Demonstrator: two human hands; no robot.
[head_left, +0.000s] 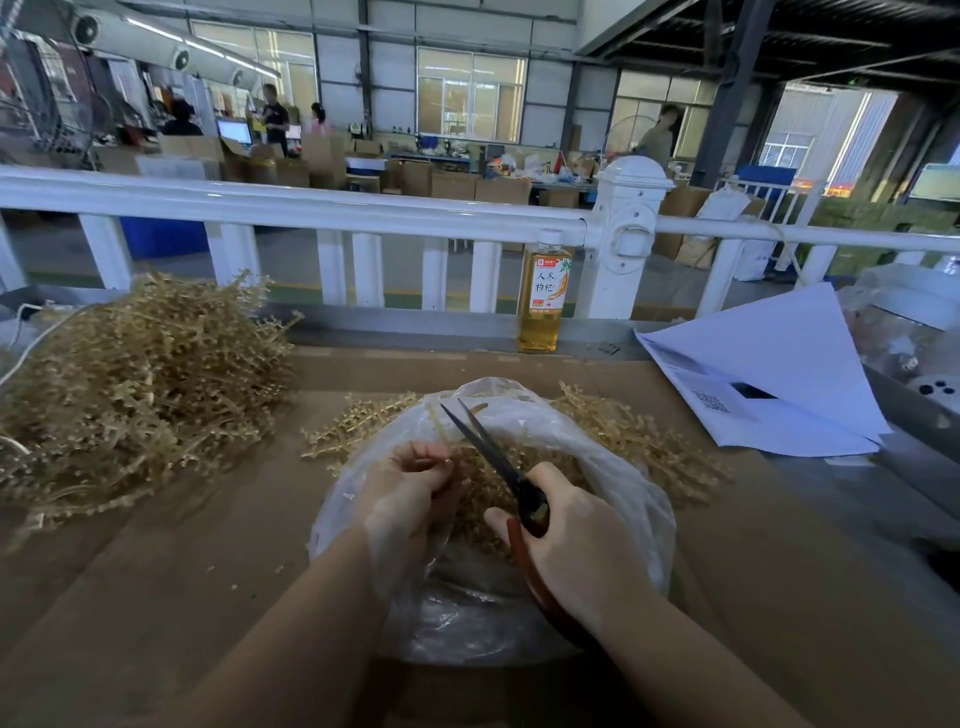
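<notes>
My left hand (410, 493) pinches a thin gold plastic strip (438, 427) that stands up from my fingers over a clear plastic bag (613, 467). My right hand (576, 551) grips red-handled scissors (488, 447) with the dark blades slightly parted, their tips next to the strip. The bag lies open on the cardboard-covered table (208, 571) and holds small gold cut pieces (483, 499).
A big heap of gold plastic sprues (135, 384) lies at the left; smaller batches (639, 441) lie behind and right of the bag. A bottle of amber drink (540, 296) stands by a white railing (311, 208). White papers (769, 384) lie at the right.
</notes>
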